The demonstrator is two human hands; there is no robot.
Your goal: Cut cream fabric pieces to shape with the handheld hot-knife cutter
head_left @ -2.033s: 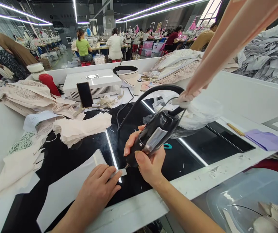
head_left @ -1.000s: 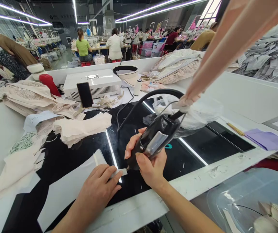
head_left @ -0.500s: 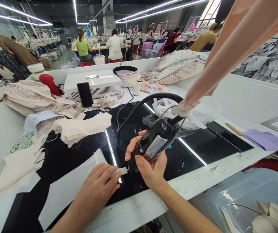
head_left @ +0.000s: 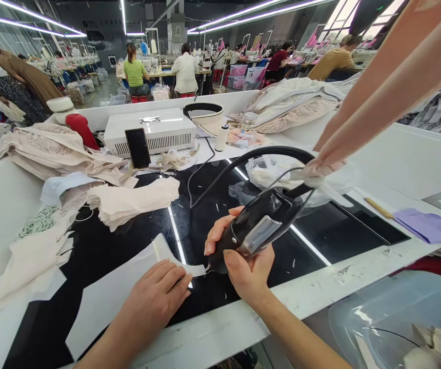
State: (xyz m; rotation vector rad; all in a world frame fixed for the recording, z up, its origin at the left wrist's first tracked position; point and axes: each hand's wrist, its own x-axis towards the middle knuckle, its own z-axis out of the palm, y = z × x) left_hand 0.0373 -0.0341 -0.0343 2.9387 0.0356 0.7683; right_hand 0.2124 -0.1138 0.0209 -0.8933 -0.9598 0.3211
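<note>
My left hand [head_left: 161, 292] lies flat with fingers stretched out, pressing on a white sheet cut to a curved shape [head_left: 103, 300]. A narrow tail of that sheet reaches past my fingertips to the right. My right hand [head_left: 245, 261] is wrapped round a thick black corded handheld tool [head_left: 257, 225], held tilted with its upper end leaning right. The tool's thin metal tip meets or nearly touches the end of the tail; exact contact is hard to tell. Stretched pink fabric strips [head_left: 382, 97] are tied at the tool's top, beside its black cable [head_left: 251, 151].
The black glossy tabletop [head_left: 128, 256] carries stacked beige fabric pieces [head_left: 136, 200] at left. Behind stand a phone [head_left: 138, 147], a white vented box [head_left: 151, 130], a thread spool [head_left: 221, 138] and a round container [head_left: 205, 120]. Purple cloth [head_left: 430, 224] lies right. People sit at machines beyond.
The tool's upper end has leaned further right with my right hand, while its tip stays at the sheet's tail. My left hand is nearly unmoved. The whole view has shifted slightly.
</note>
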